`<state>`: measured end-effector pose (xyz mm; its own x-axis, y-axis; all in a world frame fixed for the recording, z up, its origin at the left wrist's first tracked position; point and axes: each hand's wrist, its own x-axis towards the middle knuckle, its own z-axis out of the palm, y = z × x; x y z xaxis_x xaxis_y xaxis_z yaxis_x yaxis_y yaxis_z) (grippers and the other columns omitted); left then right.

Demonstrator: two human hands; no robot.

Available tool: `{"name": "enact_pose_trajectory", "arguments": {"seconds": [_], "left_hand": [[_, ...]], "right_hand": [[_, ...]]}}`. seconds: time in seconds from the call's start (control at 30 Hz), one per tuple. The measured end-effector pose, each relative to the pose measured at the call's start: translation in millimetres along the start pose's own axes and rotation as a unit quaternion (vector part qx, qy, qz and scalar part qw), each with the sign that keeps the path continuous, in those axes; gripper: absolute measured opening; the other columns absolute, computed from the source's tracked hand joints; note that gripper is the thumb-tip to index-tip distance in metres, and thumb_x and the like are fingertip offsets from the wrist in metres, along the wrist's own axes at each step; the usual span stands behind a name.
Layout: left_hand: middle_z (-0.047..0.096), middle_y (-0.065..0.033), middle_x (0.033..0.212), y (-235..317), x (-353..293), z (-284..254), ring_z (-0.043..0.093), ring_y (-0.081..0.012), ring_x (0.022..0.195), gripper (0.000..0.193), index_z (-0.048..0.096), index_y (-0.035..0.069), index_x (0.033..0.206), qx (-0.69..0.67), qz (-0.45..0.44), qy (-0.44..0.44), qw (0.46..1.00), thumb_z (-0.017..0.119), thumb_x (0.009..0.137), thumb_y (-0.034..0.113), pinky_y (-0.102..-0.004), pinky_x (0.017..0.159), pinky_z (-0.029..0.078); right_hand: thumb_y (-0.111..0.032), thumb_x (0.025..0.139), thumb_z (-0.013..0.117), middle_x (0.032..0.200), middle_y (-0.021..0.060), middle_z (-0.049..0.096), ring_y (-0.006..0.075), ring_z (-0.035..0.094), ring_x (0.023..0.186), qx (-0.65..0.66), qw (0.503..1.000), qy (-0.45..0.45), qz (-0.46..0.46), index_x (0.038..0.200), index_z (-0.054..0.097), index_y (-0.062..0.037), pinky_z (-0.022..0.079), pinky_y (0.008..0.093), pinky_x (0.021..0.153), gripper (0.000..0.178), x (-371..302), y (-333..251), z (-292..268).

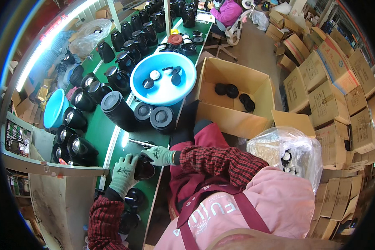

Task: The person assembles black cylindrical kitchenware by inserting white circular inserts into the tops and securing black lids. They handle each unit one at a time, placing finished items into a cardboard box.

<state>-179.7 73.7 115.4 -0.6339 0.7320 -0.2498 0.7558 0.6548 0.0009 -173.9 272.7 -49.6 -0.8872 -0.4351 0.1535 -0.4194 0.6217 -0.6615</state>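
Observation:
Both my hands wear pale green gloves and work at a dark glossy jug [145, 169] above the green bench. My left hand [124, 174] is closed around its left side. With fingers bent in at the upper edge, my right hand [157, 156] grips the same jug; its fingertips are partly hidden. Just beyond my hands lies a thin metal rod [139, 142]. Farther off stands a tall stack of round black lids [117, 109], with two shorter lid stacks beside it, one of them topped by a grey-black lid [162, 118].
A blue basin [180, 94] with a few small caps sits on the bench beyond the lids. Rows of dark jugs [82, 145] line the left side. At my right stand an open carton [221, 118] holding black lids and a plastic-lined bag [308, 154]. Another person [228, 13] sits far back.

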Motion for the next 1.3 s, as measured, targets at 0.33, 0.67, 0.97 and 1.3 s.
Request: {"name": "enact_pose_trajectory", "arguments": {"seconds": [0.33, 0.67, 0.97, 1.3], "left_hand": [[0.055, -0.0147, 0.118, -0.7, 10.1, 21.6, 0.056, -0.0335, 0.113, 0.091, 0.052, 0.004, 0.129, -0.026, 0.009, -0.005, 1.0, 0.094, 0.054, 0.035, -0.0431, 0.097, 0.05], [0.057, -0.0166, 0.125, -102.7, 10.9, -8.5, 0.059, -0.0361, 0.118, 0.091, 0.054, 0.01, 0.135, -0.119, -0.102, -0.021, 0.987, 0.093, 0.055, 0.031, -0.0434, 0.1, 0.051], [0.046, -0.017, 0.147, -244.2, 85.8, 18.0, 0.047, -0.0409, 0.129, 0.093, 0.048, 0.02, 0.147, -0.027, -0.205, 0.2, 0.958, 0.076, 0.061, -0.002, -0.0452, 0.11, 0.045], [0.041, -0.0124, 0.152, -257.9, 117.3, 39.2, 0.045, -0.0324, 0.136, 0.111, 0.03, 0.016, 0.156, 0.03, -0.555, 0.276, 0.784, 0.086, 0.069, 0.055, -0.06, 0.099, 0.045]], "right_hand": [[-0.021, 0.083, 0.066, 0.1, 0.0167, 0.066, 0.0337, 0.068, 0.091, -0.071, 0.994, 0.002, -0.08, 0.133, 0.053, -0.0002, 0.054, 0.0425, 0.081, 0.056, -18.1, 15.5, 16.6], [-0.047, 0.083, 0.068, 0.144, 0.0295, 0.047, 0.0455, 0.049, 0.13, -0.022, 0.994, -0.034, 0.097, 0.143, 0.044, 0.0024, 0.04, 0.0492, 0.11, 0.081, -60.6, 29.7, 67.8], [-0.032, 0.087, 0.052, 0.145, 0.0361, 0.046, 0.0529, 0.045, 0.133, -0.269, 0.938, -0.217, 0.005, 0.137, 0.056, 0.0031, 0.031, 0.0629, 0.113, 0.061, -75.7, 2.3, 94.4], [-0.027, 0.093, 0.05, 0.154, 0.0283, 0.038, 0.049, 0.041, 0.137, -0.34, 0.89, -0.294, 0.073, 0.146, 0.049, -0.0065, 0.037, 0.0606, 0.107, 0.057, -72.7, -11.6, 80.1]]}}
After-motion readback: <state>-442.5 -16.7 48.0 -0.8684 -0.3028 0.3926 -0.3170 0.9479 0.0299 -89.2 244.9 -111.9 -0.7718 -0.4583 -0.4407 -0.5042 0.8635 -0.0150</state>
